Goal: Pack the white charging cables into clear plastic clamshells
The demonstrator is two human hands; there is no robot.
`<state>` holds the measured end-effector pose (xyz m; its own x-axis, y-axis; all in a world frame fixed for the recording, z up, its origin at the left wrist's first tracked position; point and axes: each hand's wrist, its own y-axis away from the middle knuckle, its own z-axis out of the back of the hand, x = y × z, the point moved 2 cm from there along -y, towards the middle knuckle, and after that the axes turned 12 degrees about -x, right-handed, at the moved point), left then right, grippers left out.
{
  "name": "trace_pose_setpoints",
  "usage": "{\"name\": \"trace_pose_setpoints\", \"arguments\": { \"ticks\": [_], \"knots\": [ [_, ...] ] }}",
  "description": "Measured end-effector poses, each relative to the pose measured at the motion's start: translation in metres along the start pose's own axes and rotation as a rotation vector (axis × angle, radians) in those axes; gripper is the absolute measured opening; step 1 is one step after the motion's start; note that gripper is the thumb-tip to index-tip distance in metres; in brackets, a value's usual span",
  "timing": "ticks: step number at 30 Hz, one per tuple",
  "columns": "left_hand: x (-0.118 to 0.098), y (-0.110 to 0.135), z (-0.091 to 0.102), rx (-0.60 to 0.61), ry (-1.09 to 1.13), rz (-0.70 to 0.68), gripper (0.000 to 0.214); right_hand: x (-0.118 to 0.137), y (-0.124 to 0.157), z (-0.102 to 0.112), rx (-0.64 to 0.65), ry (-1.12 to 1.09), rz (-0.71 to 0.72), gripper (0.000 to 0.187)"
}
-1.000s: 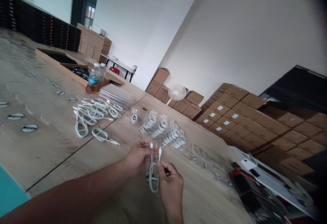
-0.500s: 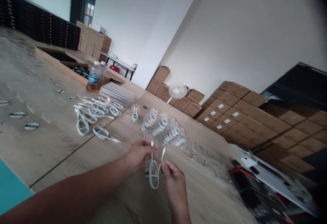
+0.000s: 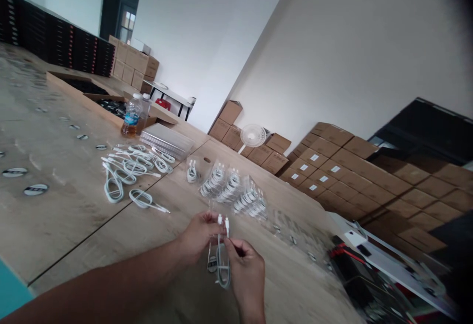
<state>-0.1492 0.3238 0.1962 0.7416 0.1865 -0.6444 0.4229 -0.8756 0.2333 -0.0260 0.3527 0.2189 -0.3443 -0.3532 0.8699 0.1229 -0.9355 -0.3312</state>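
A coiled white charging cable (image 3: 223, 280) hangs between my hands, its two plug ends side by side at the top. My left hand (image 3: 196, 236) is closed on a clear plastic bag (image 3: 211, 265) with an oval black-and-white label; its fingertips also lie by the plugs. Just below the plugs, my right hand (image 3: 247, 270) pinches the cable between thumb and finger. The cable seems to lie in front of the bag; whether any of it is inside I cannot tell. Loose coiled white cables (image 3: 131, 168) form a pile to the left. Bagged cables (image 3: 225, 185) lie beyond my hands.
A stack of flat clear-wrapped items (image 3: 167, 139) and a drink bottle (image 3: 131, 117) stand behind the pile. Further back is an open cardboard box (image 3: 70, 87). Labelled clear bags (image 3: 293, 240) lie on the right. Cartons (image 3: 343, 161) and a white fan (image 3: 253, 135) are beyond the table.
My right hand has brought its cable end leftward beside the other plug, so the two are now together. The view has shifted slightly.
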Motion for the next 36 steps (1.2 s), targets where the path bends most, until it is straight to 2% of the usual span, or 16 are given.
{"name": "trace_pose_setpoints", "arguments": {
  "ticks": [6,11,15,20,23,25,30,34,36],
  "knots": [
    [0.002,0.009,-0.005,-0.060,0.036,-0.001,0.027,0.011,0.002,0.001,-0.078,0.115,0.105,0.031],
    [0.004,0.009,-0.006,-0.159,0.006,-0.024,0.030,0.011,0.003,-0.002,-0.045,0.229,0.180,0.030],
    [0.004,0.009,-0.006,-0.167,-0.022,-0.062,0.028,0.011,0.005,-0.006,-0.045,0.283,0.213,0.028],
    [0.000,0.004,-0.003,-0.197,0.018,-0.083,0.028,0.012,0.008,-0.012,-0.040,0.222,0.262,0.026],
    [-0.008,-0.003,0.003,-0.246,0.108,-0.075,0.031,0.008,0.004,-0.006,-0.083,0.146,0.274,0.027],
    [-0.014,-0.008,0.006,-0.269,0.171,-0.086,0.033,0.004,-0.001,0.000,-0.077,0.130,0.246,0.030],
    [-0.022,-0.016,0.010,-0.250,0.253,-0.158,0.035,0.000,-0.004,0.004,0.120,0.037,0.062,0.037],
    [-0.020,-0.019,0.012,-0.227,0.305,-0.116,0.031,-0.003,-0.001,-0.004,0.182,-0.061,-0.056,0.036],
    [-0.020,-0.019,0.012,-0.219,0.335,-0.087,0.028,-0.007,-0.002,-0.006,0.171,-0.085,-0.075,0.034]
  ]
}}
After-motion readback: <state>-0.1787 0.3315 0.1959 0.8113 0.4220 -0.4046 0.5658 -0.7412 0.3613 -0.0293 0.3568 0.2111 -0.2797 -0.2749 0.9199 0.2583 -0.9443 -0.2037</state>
